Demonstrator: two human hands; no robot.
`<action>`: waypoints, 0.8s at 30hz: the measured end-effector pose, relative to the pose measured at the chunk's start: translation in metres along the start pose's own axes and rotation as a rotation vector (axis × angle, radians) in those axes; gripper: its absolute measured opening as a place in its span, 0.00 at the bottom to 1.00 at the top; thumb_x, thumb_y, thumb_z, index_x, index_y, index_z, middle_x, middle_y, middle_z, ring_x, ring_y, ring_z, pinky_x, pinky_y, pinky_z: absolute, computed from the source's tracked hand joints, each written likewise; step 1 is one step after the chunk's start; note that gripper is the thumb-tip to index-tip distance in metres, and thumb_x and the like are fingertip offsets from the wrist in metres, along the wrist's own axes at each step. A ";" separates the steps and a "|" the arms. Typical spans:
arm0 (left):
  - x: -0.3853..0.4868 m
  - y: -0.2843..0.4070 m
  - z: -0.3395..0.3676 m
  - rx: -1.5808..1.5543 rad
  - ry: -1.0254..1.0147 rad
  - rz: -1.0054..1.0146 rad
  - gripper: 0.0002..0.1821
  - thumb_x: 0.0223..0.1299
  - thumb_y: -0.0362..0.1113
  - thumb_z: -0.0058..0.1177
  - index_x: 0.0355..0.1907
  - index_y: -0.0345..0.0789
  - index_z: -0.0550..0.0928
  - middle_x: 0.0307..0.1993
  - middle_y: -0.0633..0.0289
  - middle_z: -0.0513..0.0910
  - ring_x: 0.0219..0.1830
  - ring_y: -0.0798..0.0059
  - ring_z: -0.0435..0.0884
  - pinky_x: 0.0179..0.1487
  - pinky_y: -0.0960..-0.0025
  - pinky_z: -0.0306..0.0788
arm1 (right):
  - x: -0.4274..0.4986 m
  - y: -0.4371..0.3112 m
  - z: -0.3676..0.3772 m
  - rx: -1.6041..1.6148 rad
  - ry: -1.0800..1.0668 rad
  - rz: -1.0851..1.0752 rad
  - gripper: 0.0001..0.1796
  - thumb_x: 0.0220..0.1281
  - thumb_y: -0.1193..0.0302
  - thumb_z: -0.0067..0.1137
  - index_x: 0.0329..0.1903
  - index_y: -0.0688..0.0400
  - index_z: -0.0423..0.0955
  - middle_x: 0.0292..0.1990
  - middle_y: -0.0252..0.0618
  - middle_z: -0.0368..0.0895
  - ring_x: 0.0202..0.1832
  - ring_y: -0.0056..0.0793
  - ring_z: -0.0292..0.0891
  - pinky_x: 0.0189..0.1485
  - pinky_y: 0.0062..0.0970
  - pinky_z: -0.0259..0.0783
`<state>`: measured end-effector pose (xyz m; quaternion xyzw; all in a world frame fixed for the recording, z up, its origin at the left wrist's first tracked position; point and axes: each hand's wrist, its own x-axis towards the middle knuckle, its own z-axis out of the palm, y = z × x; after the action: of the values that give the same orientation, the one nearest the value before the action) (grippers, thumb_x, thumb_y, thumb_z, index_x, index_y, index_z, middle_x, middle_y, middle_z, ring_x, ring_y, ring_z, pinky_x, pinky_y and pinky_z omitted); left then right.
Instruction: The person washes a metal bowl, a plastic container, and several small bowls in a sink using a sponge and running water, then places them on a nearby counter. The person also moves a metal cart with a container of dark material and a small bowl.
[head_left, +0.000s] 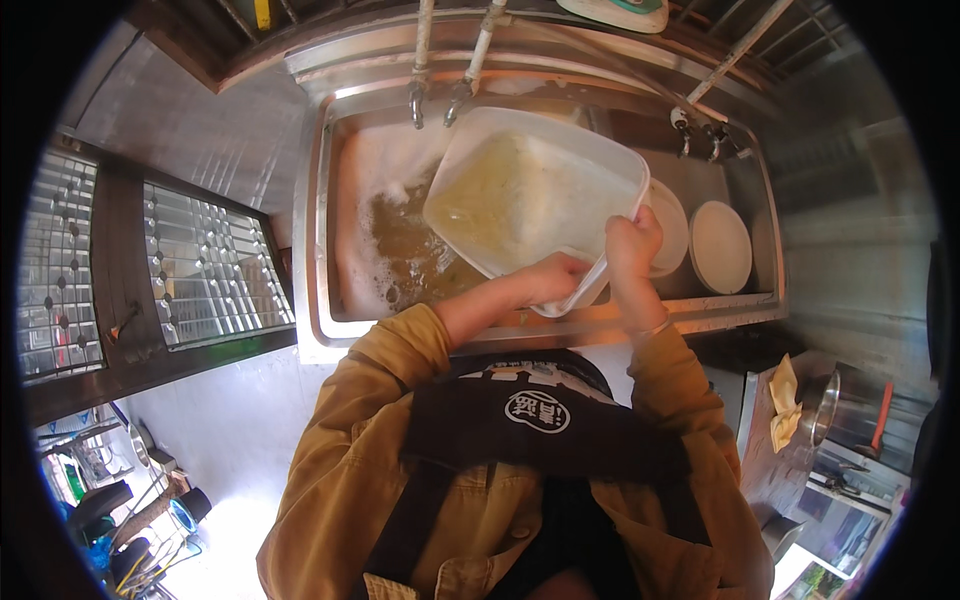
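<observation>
A translucent white plastic tub (555, 187) is held tilted over the soapy water (409, 240) in the left basin of a stainless steel sink (309, 247). My right hand (634, 238) grips its rim at the right side. Inside the near right corner, my left hand (551, 277) lies against the tub wall with its fingers partly hidden. Something pale shows beside those fingers, too indistinct to name. A little yellowish liquid seems to lie in the tub. White foam (367, 157) covers the water's left and far parts.
In the right basin a white round dish (667, 225) sits partly behind the tub, beside a white oval plate (720, 247). Metal taps (416, 105) overhang the left basin; more taps (684, 139) stand at far right. A metal bowl (826, 409) is behind me on the right.
</observation>
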<state>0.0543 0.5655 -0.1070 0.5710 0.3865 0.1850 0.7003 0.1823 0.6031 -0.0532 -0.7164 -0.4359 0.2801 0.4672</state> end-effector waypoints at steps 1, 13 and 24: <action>-0.002 -0.002 0.000 0.073 -0.042 -0.001 0.18 0.55 0.32 0.48 0.49 0.39 0.82 0.32 0.61 0.84 0.34 0.75 0.79 0.40 0.69 0.72 | 0.001 -0.001 -0.002 -0.005 -0.003 -0.002 0.06 0.42 0.79 0.48 0.27 0.65 0.73 0.22 0.39 0.78 0.26 0.23 0.72 0.32 0.26 0.69; -0.018 -0.083 -0.076 0.890 0.222 -0.197 0.19 0.54 0.37 0.52 0.50 0.50 0.81 0.34 0.52 0.83 0.38 0.60 0.83 0.43 0.63 0.74 | 0.001 0.001 -0.005 0.087 -0.062 -0.048 0.09 0.41 0.82 0.48 0.28 0.65 0.75 0.23 0.33 0.77 0.26 0.19 0.69 0.30 0.22 0.66; -0.016 -0.129 -0.138 1.145 0.367 -0.264 0.20 0.49 0.30 0.53 0.49 0.40 0.81 0.37 0.48 0.82 0.42 0.52 0.81 0.48 0.61 0.74 | 0.013 -0.005 -0.026 -0.037 -0.156 -0.046 0.05 0.43 0.77 0.49 0.25 0.64 0.73 0.23 0.44 0.78 0.25 0.31 0.74 0.33 0.31 0.69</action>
<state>-0.0832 0.6096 -0.2299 0.7624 0.6064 -0.0450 0.2214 0.2081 0.6045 -0.0383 -0.6909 -0.4923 0.3160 0.4247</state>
